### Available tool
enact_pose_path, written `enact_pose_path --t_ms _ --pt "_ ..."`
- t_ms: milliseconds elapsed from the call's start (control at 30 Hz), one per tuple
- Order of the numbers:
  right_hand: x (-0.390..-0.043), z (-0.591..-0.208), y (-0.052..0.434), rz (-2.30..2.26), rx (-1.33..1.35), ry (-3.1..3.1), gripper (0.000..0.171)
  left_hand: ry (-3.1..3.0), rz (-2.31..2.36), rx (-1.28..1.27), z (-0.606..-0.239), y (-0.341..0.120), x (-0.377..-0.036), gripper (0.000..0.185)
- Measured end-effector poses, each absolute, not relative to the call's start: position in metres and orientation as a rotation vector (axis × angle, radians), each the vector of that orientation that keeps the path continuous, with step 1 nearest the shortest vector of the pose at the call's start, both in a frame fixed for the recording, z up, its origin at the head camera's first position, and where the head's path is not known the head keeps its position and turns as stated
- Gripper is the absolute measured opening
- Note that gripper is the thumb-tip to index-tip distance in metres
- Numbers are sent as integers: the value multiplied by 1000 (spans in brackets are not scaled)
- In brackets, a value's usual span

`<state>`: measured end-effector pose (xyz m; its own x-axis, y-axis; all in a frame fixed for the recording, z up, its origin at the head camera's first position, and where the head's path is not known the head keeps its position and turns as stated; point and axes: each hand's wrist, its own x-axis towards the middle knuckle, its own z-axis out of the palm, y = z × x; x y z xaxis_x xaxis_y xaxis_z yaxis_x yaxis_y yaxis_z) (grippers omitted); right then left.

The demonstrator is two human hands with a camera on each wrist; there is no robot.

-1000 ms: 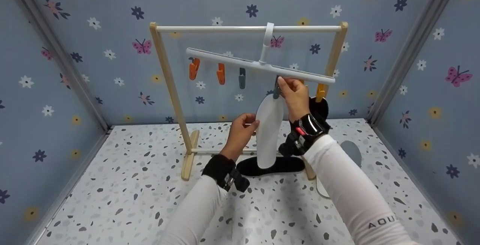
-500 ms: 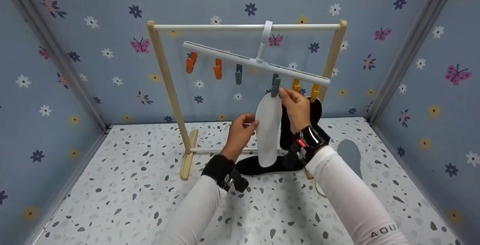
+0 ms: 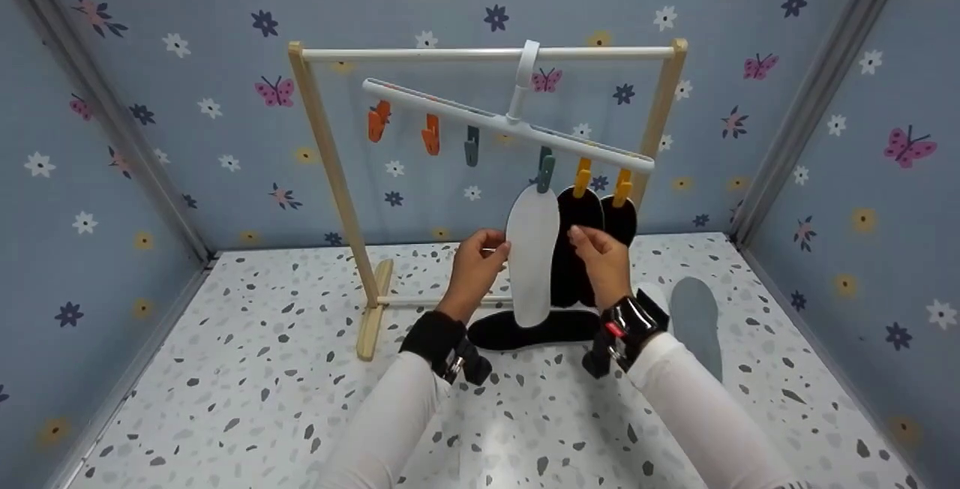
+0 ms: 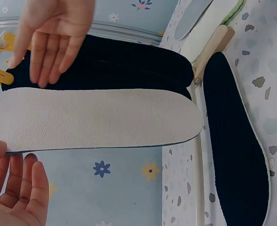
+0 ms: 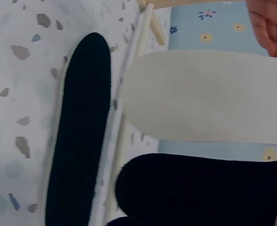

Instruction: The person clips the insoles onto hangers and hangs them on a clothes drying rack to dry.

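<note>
A white insole [image 3: 533,256] hangs upright from a dark green clip [image 3: 546,172] on the white hanger [image 3: 450,108]. My left hand [image 3: 474,268] pinches its left edge between thumb and fingers; the left wrist view shows the thumb at the edge of the insole [image 4: 105,120]. To the right, two black insoles [image 3: 568,279] hang from yellow clips [image 3: 582,178]. My right hand [image 3: 609,268] is in front of them with loosely extended fingers, holding nothing; whether it touches the black fabric I cannot tell.
The hanger hooks on the rack's top bar [image 3: 420,53] and slopes down to the right. Two orange clips [image 3: 430,135] and another green clip [image 3: 471,147] hang without insoles. On the speckled surface lie a black insole [image 3: 495,330] and a grey insole [image 3: 694,316].
My right hand has let go of the green clip and moved down and slightly right. The clip now bears the white insole's top. My left hand keeps its pinch on the edge.
</note>
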<state>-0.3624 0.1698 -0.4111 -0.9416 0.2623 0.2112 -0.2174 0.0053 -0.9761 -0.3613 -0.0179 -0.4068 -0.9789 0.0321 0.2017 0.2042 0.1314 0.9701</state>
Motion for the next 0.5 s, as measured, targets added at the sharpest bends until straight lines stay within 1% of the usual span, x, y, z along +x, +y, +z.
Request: enact_pose_path --t_ms 167,200,500 --pt "-357 -430 177 1983 -87 -2005 32 -2269 -1956 -240 -408 -17 -363 21" --pt "-357 -433 178 1981 -92 -2014 32 -2271 -1959 -246 -404 -16 -360 21" --pt "-345 -450 191 2055 -147 -2024 35 -2266 -1938 -248 -412 -16 -370 20"
